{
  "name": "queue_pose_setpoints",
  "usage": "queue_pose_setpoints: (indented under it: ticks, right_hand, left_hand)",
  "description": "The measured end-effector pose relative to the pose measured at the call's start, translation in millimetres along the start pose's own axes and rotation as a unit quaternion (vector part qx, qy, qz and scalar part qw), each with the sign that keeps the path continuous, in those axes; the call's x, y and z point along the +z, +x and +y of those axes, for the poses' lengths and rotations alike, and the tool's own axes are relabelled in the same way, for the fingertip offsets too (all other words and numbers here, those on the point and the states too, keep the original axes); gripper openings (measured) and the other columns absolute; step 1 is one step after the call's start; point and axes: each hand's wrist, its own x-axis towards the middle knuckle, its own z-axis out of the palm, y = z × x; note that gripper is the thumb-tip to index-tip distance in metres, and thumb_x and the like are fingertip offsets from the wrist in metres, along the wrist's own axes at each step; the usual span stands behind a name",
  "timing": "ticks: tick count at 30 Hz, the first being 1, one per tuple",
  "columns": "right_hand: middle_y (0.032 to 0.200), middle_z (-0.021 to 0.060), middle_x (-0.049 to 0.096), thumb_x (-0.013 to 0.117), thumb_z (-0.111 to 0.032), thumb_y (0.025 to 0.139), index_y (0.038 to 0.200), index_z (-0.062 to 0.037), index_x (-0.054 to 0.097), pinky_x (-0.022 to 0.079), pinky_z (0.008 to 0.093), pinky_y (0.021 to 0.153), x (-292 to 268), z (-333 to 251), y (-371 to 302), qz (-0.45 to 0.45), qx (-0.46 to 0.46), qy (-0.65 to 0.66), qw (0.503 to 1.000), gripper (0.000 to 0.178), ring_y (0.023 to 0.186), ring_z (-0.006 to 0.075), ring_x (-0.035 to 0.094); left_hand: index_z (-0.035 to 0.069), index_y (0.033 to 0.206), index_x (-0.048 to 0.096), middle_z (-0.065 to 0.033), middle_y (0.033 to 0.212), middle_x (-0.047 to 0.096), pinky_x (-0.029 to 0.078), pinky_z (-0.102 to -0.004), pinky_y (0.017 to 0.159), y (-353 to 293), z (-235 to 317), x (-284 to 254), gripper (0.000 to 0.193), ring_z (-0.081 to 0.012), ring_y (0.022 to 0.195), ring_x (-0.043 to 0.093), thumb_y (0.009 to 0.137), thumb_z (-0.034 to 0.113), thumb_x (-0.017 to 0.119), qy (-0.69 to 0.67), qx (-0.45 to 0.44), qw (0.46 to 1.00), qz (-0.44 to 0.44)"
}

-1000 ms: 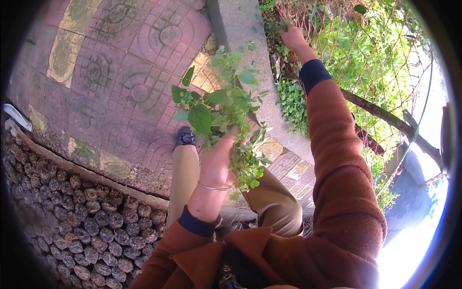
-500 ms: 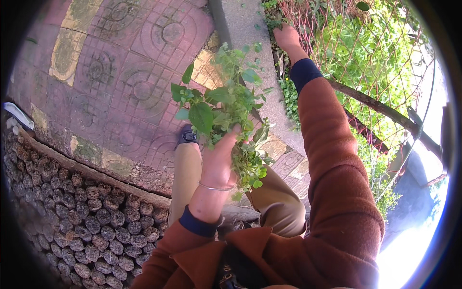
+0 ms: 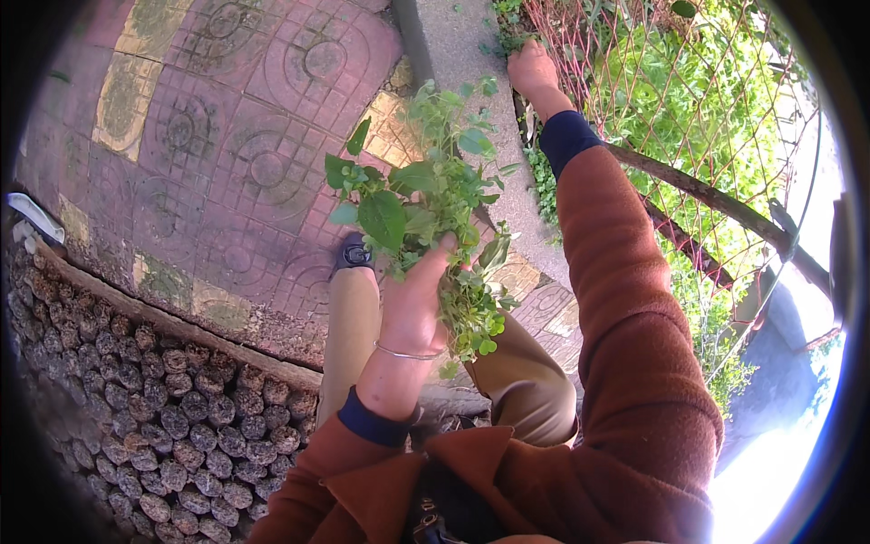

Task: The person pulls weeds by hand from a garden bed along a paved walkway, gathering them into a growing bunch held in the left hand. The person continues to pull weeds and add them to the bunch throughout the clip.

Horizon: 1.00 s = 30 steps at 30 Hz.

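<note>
My left hand (image 3: 419,295) is wrapped round a bunch of leafy green weeds (image 3: 426,195), with broad leaves spilling over the thumb side and small clover-like leaves hanging below. Out at the far right, my right hand (image 3: 533,74) reaches over a concrete curb (image 3: 462,54) to the planted strip beside the red wire fence (image 3: 652,100). Its fingers are bent down and closed at the low greenery (image 3: 513,18); what they grip, if anything, is too small to make out.
Patterned red and yellow paving (image 3: 263,163) spreads to the left. A low wall of stacked round dark pieces (image 3: 181,417) fills the lower left. A rusty bar (image 3: 716,199) crosses the fence near my right arm. Bright green plants (image 3: 671,82) grow behind the wire.
My right hand has shifted slightly left and up along the curb's edge. My left hand, holding the weeds, has barely moved.
</note>
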Motion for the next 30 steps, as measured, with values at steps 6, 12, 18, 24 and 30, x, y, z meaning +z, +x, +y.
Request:
queue_pose_setpoints:
  ticks: [6, 12, 18, 24, 30]
  right_hand:
    - [0.116, 0.0219, 0.055, 0.046, -0.023, 0.084, 0.115, -0.0005, 0.046, 0.045, 0.0407, 0.090, 0, -2, -8, -0.074, 0.058, -0.015, 0.995, 0.038, 0.107, 0.0355, 0.054]
    - [0.113, 0.0252, 0.056, 0.050, -0.024, 0.080, 0.115, 0.0020, 0.048, 0.044, 0.0402, 0.090, 2, 7, -1, -0.080, 0.087, 0.032, 0.992, 0.044, 0.107, 0.0344, 0.055]
    - [0.109, 0.0225, 0.059, 0.053, -0.020, 0.075, 0.100, 0.0038, 0.062, 0.045, 0.0373, 0.089, -2, 5, 9, -0.139, 0.060, -0.012, 0.988, 0.036, 0.104, 0.0324, 0.057]
    - [0.110, 0.0232, 0.058, 0.052, -0.024, 0.077, 0.103, 0.0027, 0.061, 0.044, 0.0375, 0.090, 0, 8, 29, -0.180, 0.014, -0.064, 0.981, 0.039, 0.105, 0.0334, 0.056]
    - [0.111, 0.0249, 0.057, 0.050, -0.036, 0.077, 0.106, 0.0023, 0.060, 0.042, 0.0395, 0.092, 4, 24, 32, -0.150, -0.018, 0.030, 0.988, 0.049, 0.106, 0.0368, 0.053]
  left_hand:
    - [0.003, 0.096, 0.055, -0.0029, 0.079, 0.052, 0.044, -0.0227, 0.058, 2, -6, 2, 0.022, -0.0096, 0.070, 0.051, 0.090, 0.024, 0.054, 0.074, 0.015, 0.996, 0.045]
    - [0.004, 0.094, 0.057, -0.0028, 0.077, 0.053, 0.044, -0.0228, 0.056, 2, -3, 5, 0.022, -0.0097, 0.067, 0.052, 0.088, 0.025, 0.057, 0.062, 0.012, 0.996, 0.057]
    - [0.004, 0.097, 0.056, -0.0035, 0.077, 0.053, 0.043, -0.0218, 0.049, 3, -2, 3, 0.024, -0.0097, 0.062, 0.052, 0.087, 0.026, 0.058, 0.061, 0.023, 0.996, 0.055]
    - [0.004, 0.099, 0.055, -0.0041, 0.077, 0.054, 0.043, -0.0218, 0.047, 6, -1, 1, 0.025, -0.0099, 0.060, 0.052, 0.087, 0.025, 0.058, 0.049, 0.029, 0.997, 0.056]
    - [0.004, 0.099, 0.055, -0.0041, 0.077, 0.054, 0.044, -0.0228, 0.048, 8, -3, 3, 0.024, -0.0101, 0.062, 0.052, 0.087, 0.025, 0.058, 0.046, 0.039, 0.996, 0.062]
